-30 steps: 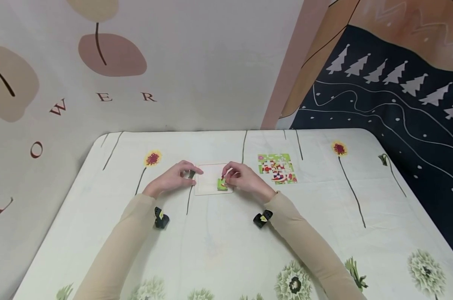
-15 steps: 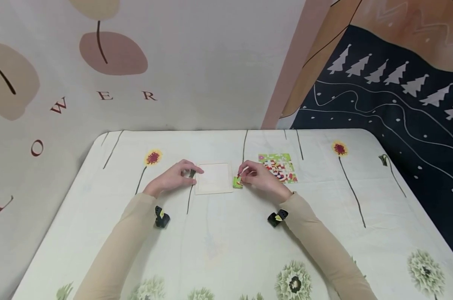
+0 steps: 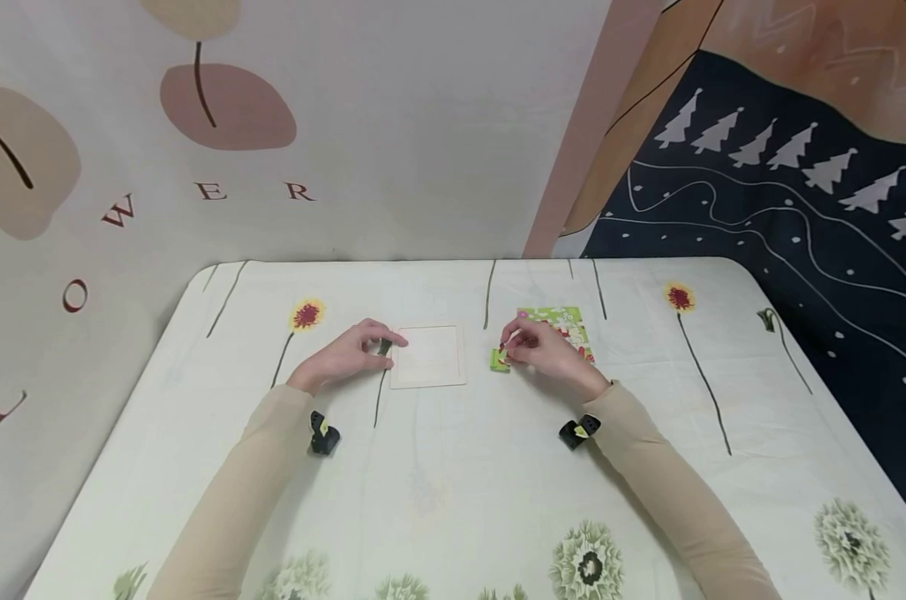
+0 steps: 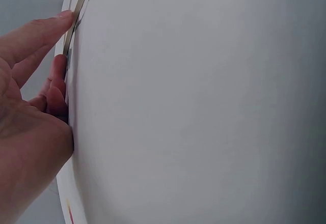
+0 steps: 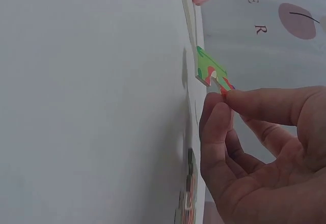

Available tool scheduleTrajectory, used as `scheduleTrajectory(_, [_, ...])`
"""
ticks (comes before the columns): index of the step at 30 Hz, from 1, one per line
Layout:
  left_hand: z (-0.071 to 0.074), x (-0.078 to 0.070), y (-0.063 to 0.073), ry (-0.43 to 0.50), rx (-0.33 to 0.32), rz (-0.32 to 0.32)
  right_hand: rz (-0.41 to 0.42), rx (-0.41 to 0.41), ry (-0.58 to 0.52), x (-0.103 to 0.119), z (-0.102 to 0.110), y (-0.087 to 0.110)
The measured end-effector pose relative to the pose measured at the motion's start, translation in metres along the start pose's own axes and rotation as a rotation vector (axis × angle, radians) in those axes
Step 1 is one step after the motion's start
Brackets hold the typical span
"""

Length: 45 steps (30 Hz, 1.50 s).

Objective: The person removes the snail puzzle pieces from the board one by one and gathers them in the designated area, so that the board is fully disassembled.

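Note:
My right hand pinches a green jigsaw puzzle piece with a red and white print between thumb and fingertips. In the right wrist view that puzzle piece is tilted and raised off the tablecloth. To its left lies a flat, pale square puzzle tray with a thin raised border and a bare inside. My left hand rests at the tray's left side, forefinger over the upper corner and thumb at the edge. Partly behind my right hand is a cluster of joined puzzle pieces, green-edged and red-patterned.
A white tablecloth printed with flowers and stems covers the table. A pale printed wall hanging rises behind the back edge, with a dark tree-patterned one at the right. Black cameras sit at both wrists.
My right hand has moved right with the puzzle piece, from over the tray to a spot beside the joined pieces, now covering part of them. My left hand stays at the tray's edge.

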<state>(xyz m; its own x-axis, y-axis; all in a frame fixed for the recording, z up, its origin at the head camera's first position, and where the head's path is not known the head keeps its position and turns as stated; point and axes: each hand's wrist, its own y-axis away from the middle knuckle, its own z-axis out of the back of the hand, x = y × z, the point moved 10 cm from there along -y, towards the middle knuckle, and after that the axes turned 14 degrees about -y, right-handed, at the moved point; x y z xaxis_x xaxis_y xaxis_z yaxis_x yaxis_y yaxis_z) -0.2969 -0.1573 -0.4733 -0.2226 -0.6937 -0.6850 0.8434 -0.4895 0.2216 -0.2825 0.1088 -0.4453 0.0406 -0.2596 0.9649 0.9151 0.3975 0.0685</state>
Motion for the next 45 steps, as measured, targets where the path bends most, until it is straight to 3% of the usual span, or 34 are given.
scheduleTrajectory(10, [0.0,0.0,-0.001,0.001,-0.005,0.001,0.026,0.011,0.023,-0.002,0.018,0.005])
scheduleTrajectory(28, [-0.001,0.002,-0.001,0.016,0.002,0.009,-0.016,0.055,0.063,-0.013,0.04,0.008])
scheduleTrajectory(45, [-0.001,0.001,0.0,0.017,-0.002,0.005,-0.003,0.088,0.147,-0.018,0.039,0.003])
